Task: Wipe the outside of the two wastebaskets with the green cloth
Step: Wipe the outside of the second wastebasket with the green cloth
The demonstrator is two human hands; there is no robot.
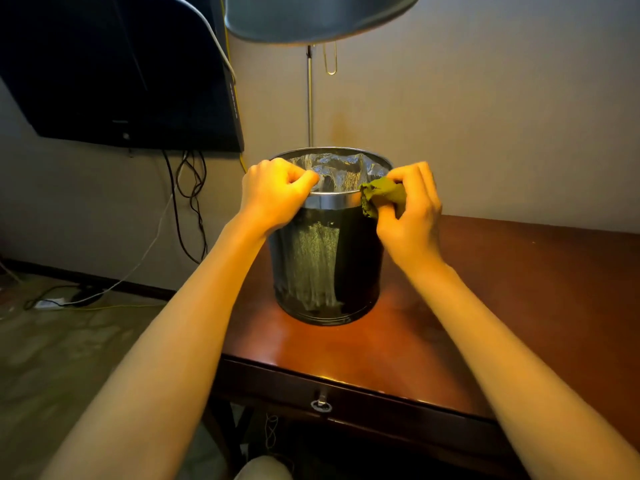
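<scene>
The left hand [273, 194] clamps the black metal wastebasket's [325, 265] rim; the right hand [410, 206] pinches the bunched green cloth [382, 199], which should press firmly around the chrome band.

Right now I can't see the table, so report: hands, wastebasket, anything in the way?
Left hand grips wastebasket rim. Right hand holds green cloth against rim's right side. Wastebasket upright on wooden table; second one not in view. Lamp pole behind, clear.
</scene>
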